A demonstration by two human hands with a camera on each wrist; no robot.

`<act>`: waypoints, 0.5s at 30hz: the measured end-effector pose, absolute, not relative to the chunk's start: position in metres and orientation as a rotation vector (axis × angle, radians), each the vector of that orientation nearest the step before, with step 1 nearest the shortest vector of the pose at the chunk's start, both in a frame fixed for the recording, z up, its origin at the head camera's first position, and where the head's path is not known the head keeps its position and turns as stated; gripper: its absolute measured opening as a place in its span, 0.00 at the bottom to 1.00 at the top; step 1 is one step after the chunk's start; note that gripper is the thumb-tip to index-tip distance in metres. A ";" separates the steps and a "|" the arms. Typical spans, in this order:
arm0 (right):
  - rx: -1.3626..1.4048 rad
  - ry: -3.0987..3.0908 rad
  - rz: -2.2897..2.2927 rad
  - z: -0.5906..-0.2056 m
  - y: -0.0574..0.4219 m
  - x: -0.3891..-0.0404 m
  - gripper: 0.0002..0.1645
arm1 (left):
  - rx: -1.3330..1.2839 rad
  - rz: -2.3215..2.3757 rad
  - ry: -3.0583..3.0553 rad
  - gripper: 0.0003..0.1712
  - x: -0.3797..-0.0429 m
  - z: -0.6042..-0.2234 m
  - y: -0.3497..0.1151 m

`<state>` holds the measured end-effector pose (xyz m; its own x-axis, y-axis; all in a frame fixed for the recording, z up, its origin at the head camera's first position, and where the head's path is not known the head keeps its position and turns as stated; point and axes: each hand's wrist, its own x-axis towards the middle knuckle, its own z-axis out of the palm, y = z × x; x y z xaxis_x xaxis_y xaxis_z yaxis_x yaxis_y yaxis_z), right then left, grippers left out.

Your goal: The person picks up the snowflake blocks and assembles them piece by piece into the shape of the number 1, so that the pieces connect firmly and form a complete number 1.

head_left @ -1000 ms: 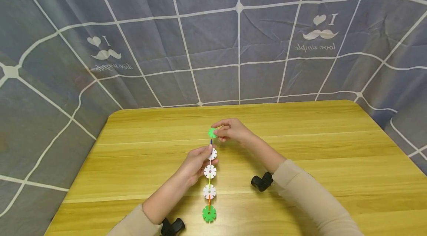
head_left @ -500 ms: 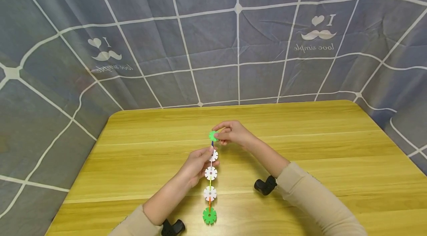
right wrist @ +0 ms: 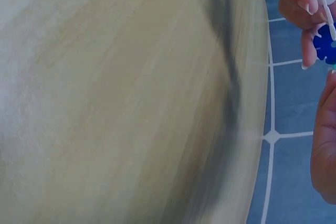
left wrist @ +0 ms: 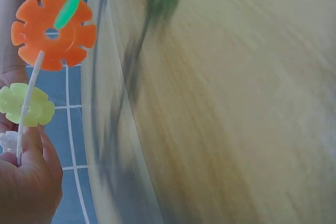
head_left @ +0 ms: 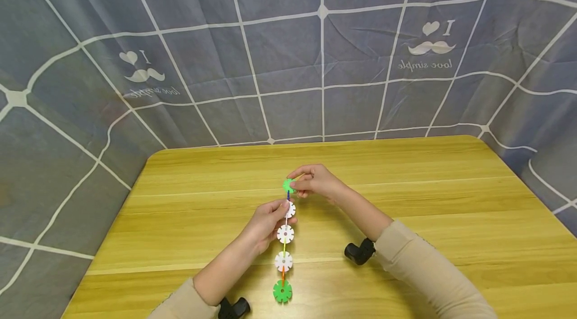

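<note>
A chain of notched plastic snowflake discs runs toward me in the head view. Flat-facing white discs (head_left: 283, 261) alternate with ones seen edge-on, and a green disc (head_left: 282, 291) ends the near side. My left hand (head_left: 266, 219) grips the chain at its farthest white disc (head_left: 292, 209), thumb on top. Beyond the thumb stands a blue disc (right wrist: 324, 45), edge-on from above. With thumb and fingers, my right hand (head_left: 317, 181) pinches a second green disc (head_left: 287, 186), its rim right at the blue one. The left wrist view shows an orange disc (left wrist: 37, 17) and a yellow-green disc (left wrist: 39, 107).
Both hands work above a wood-grain table (head_left: 405, 199), and the chain casts a shadow on it in the wrist views. A grey curtain with white lines (head_left: 288, 48) hangs behind and at the sides. Black wrist devices (head_left: 359, 252) sit at the sleeves.
My right hand has brought its green disc nearer to me, closing the gap to the blue disc. The left hand and chain have shifted only slightly.
</note>
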<state>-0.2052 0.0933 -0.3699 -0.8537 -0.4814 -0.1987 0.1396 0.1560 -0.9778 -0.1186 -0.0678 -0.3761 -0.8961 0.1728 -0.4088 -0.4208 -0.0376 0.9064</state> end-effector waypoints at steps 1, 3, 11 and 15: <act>-0.333 1.957 -1.741 -0.370 0.093 -0.206 0.16 | -0.259 1.987 1.843 0.23 -0.118 -0.376 -0.068; -0.359 1.934 -1.723 -0.368 0.094 -0.207 0.16 | -0.255 1.980 1.847 0.23 -0.118 -0.375 -0.068; -0.490 1.866 -1.601 -0.358 0.099 -0.214 0.11 | -0.232 1.957 1.856 0.23 -0.113 -0.373 -0.065; -0.486 1.876 -1.618 -0.358 0.097 -0.213 0.11 | -0.257 1.977 1.845 0.23 -0.113 -0.371 -0.064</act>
<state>-0.2130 0.0972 -0.3579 -0.7481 -0.6307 -0.2063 0.1115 0.1869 -0.9760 -0.1126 -0.0639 -0.3712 -0.8939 0.1775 -0.4117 -0.4229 -0.0290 0.9057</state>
